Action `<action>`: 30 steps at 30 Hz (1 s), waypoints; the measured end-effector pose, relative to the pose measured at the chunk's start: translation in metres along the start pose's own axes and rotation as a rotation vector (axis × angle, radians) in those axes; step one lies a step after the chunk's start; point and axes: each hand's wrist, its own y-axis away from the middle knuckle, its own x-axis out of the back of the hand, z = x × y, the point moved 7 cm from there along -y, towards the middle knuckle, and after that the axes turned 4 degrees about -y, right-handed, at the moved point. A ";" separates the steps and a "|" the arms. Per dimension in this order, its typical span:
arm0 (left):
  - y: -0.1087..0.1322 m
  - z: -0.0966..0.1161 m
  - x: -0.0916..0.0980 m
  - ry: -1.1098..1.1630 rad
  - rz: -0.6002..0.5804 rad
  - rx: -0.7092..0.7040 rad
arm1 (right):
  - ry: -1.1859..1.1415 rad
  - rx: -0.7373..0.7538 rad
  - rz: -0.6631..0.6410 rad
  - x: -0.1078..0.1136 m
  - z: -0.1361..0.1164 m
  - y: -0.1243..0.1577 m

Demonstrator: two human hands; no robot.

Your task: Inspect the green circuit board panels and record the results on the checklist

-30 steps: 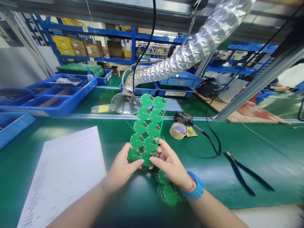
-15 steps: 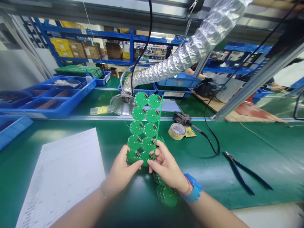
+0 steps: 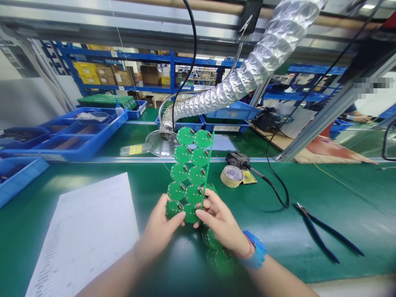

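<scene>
Both my hands hold up a green panel of round circuit boards (image 3: 189,167), two columns of discs with a thin green rail along its right side. My left hand (image 3: 162,229) pinches the bottom left disc, thumb on its face. The bottom right edge by the rail is gripped by my right hand (image 3: 220,222), which wears a blue wrist strap (image 3: 256,251). Under my right wrist lies a heap of loose round green boards (image 3: 218,251) on the green mat.
A printed paper sheet (image 3: 86,235) lies at the left. Black cutters (image 3: 321,233) rest at the right. A tape roll (image 3: 232,176) and a black cable sit behind the panel. A silver extraction hose (image 3: 247,74) ends in a clear funnel. Blue bins (image 3: 66,132) line the back left.
The panel and both hands sit slightly lower and nearer in the picture as the head tilted up. The grip on the panel looks the same.
</scene>
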 end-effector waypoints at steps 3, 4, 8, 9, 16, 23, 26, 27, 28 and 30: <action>0.000 0.000 0.000 -0.017 -0.001 -0.002 | 0.006 0.001 0.002 0.000 0.000 0.000; 0.000 0.000 0.000 -0.021 0.002 -0.002 | 0.008 0.002 0.001 0.000 0.000 0.000; 0.001 0.000 0.001 -0.032 0.008 -0.005 | 0.033 0.013 -0.012 -0.001 0.000 0.000; 0.000 0.000 0.001 -0.034 0.007 -0.007 | 0.042 0.016 -0.015 -0.001 0.000 0.000; 0.000 -0.004 0.003 -0.042 0.020 -0.005 | 0.082 0.006 0.054 0.005 0.007 0.001; -0.001 -0.006 0.002 -0.078 0.009 -0.021 | 0.063 0.038 0.012 0.001 0.002 0.002; -0.001 -0.007 0.003 -0.084 0.007 -0.021 | 0.050 0.041 -0.002 -0.001 -0.002 0.003; -0.001 -0.007 0.004 -0.090 0.008 -0.018 | 0.055 0.049 -0.003 -0.001 -0.004 0.003; -0.001 -0.007 0.004 -0.099 0.008 -0.017 | 0.063 0.061 0.004 -0.001 -0.007 0.003; -0.001 -0.006 0.002 -0.116 -0.006 -0.017 | 0.080 0.083 0.040 0.003 -0.013 0.003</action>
